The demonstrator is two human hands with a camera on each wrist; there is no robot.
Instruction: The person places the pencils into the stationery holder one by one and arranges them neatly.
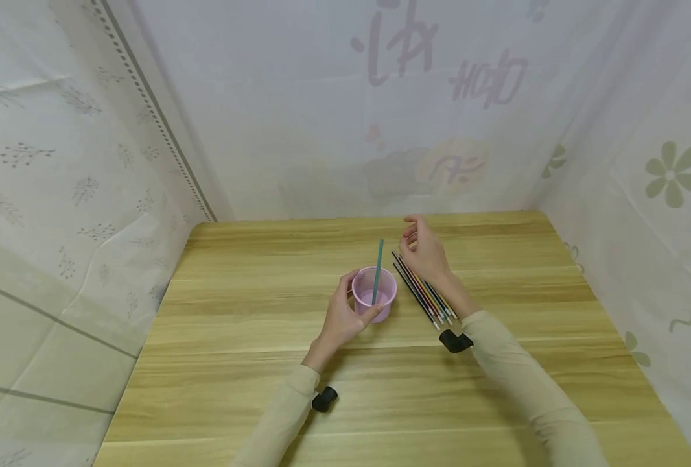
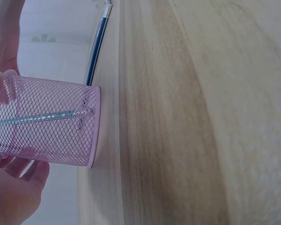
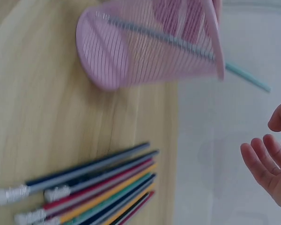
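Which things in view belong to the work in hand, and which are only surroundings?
Probably the work:
cup, held by the left hand
green pencil, inside the cup
pencils, lying beside it
right hand, holding nothing

Probably surroundings:
table
cloth
black wrist pieces

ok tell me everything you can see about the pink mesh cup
The pink mesh cup is round and open-topped, with a diamond-patterned wall between smooth rims; it looks like coated metal. It stands upright on the wooden table, left of the loose pencils and apart from them. The left grip curls round its upper part. One teal pencil leans inside, eraser end down, its other end above the rim.
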